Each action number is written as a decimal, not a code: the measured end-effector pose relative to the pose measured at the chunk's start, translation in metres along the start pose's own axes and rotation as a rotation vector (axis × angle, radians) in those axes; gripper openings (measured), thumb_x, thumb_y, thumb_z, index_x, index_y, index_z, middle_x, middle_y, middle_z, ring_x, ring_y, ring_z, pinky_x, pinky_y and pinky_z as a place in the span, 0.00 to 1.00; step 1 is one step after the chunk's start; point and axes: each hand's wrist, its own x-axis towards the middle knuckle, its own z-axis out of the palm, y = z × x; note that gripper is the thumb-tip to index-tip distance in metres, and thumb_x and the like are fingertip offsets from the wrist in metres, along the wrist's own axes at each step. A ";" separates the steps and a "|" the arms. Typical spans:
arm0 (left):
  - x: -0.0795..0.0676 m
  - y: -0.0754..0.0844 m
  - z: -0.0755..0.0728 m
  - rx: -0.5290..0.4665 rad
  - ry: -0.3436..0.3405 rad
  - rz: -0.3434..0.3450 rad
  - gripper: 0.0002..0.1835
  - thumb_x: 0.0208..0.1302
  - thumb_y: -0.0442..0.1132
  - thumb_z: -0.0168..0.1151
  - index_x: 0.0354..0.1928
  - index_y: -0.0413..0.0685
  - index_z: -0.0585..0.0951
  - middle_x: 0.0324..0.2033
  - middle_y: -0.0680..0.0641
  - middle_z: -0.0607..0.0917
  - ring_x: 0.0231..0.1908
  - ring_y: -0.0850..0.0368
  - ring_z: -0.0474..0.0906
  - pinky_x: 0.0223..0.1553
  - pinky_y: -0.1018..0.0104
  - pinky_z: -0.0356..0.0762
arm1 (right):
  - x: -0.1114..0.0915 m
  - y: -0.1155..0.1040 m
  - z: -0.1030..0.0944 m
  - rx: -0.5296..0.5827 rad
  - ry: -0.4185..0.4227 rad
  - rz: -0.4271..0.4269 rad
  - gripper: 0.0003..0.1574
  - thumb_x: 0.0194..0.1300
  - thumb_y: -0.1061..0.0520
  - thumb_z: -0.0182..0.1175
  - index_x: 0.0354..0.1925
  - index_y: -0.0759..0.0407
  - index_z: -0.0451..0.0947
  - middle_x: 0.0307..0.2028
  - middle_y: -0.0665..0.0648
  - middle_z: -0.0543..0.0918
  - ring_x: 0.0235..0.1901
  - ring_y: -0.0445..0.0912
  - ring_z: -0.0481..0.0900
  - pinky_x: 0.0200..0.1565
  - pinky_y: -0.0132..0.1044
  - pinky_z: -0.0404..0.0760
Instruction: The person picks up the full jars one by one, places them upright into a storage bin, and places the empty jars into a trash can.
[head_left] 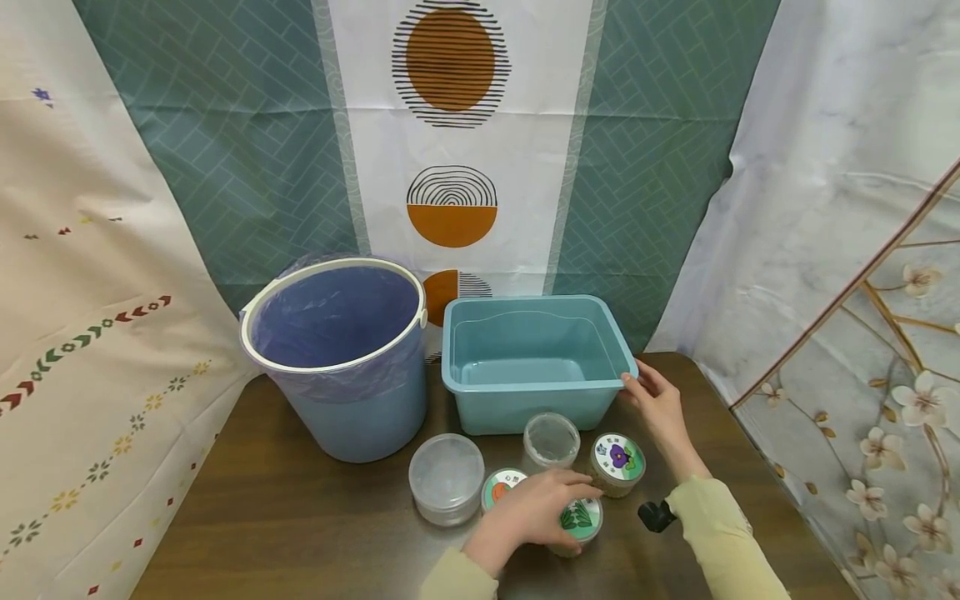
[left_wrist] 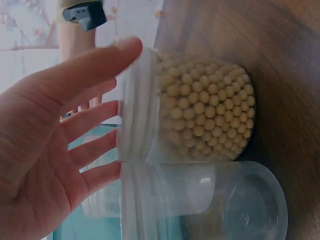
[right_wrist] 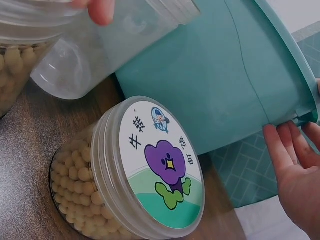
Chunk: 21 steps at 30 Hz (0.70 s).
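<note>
My left hand (head_left: 534, 507) spans the lid of a jar with a green leaf label (head_left: 579, 518), thumb on the near side and fingers on the far side. Seen from the left wrist, this jar (left_wrist: 202, 110) is clear and full of round, pale soybeans. By the right corner of a teal plastic basin (head_left: 525, 410), my right hand (head_left: 663, 417) grips the rim, thumb over it and fingers (right_wrist: 281, 152) beneath. A soybean jar with a purple flower label (right_wrist: 165, 162) stands in front of the basin, near the right hand.
A blue lined bucket (head_left: 345, 408) stands left of the basin. Also on the wooden table (head_left: 300, 517) are a wide clear jar (head_left: 447, 477), a smaller clear jar (head_left: 551, 437) and an orange-labelled jar (head_left: 501, 483). Patterned cloth hangs behind and at both sides.
</note>
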 end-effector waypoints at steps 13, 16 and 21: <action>0.011 0.002 0.001 0.122 -0.002 0.027 0.35 0.42 0.54 0.80 0.58 0.67 0.80 0.53 0.60 0.79 0.49 0.63 0.72 0.40 0.77 0.74 | 0.000 0.000 0.000 0.022 0.009 -0.005 0.37 0.70 0.49 0.61 0.69 0.65 0.65 0.47 0.47 0.81 0.39 0.29 0.83 0.45 0.27 0.83; 0.012 0.002 0.001 0.136 -0.009 0.013 0.36 0.41 0.55 0.80 0.57 0.70 0.80 0.52 0.61 0.78 0.48 0.64 0.71 0.39 0.77 0.73 | 0.000 -0.001 0.001 0.027 0.005 -0.009 0.37 0.70 0.49 0.61 0.69 0.66 0.65 0.45 0.44 0.82 0.39 0.30 0.84 0.43 0.24 0.82; 0.011 0.006 0.000 0.169 -0.037 -0.020 0.36 0.41 0.56 0.80 0.58 0.72 0.78 0.54 0.61 0.77 0.50 0.63 0.70 0.47 0.72 0.73 | 0.000 -0.001 0.001 0.037 0.005 -0.007 0.37 0.70 0.50 0.61 0.69 0.66 0.65 0.45 0.45 0.81 0.39 0.31 0.84 0.43 0.23 0.82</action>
